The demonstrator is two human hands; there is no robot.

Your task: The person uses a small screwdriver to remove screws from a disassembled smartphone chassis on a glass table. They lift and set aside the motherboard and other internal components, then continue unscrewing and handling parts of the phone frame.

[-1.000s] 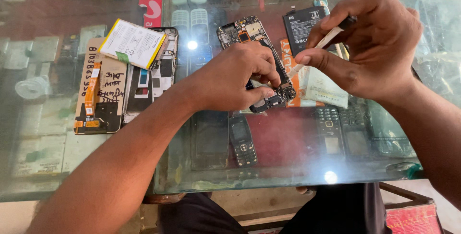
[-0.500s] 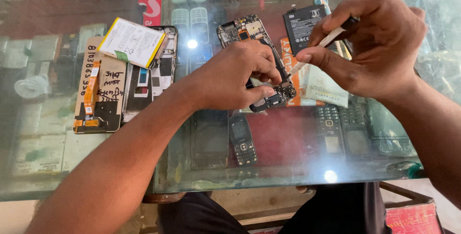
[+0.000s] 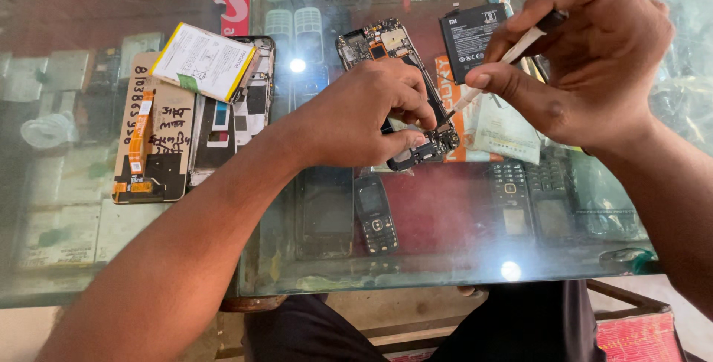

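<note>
An opened phone (image 3: 386, 50) with its circuit board bare lies on the glass counter (image 3: 445, 258). My left hand (image 3: 364, 113) presses on its lower half, fingers curled around the frame. My right hand (image 3: 594, 57) pinches a thin white-handled screwdriver (image 3: 505, 61), and its tip touches the phone's lower end near my left thumb. A black phone battery (image 3: 468, 35) lies just right of the phone, partly behind my right hand.
At the left lie a display panel with orange flex cable (image 3: 148, 139), another open phone frame (image 3: 245, 102) and a white and yellow battery (image 3: 204, 61). Old keypad phones (image 3: 375, 213) show under the glass. Paper packets (image 3: 505, 132) sit below my right hand.
My hands stay almost still; the screwdriver tip has shifted slightly at the phone's lower end.
</note>
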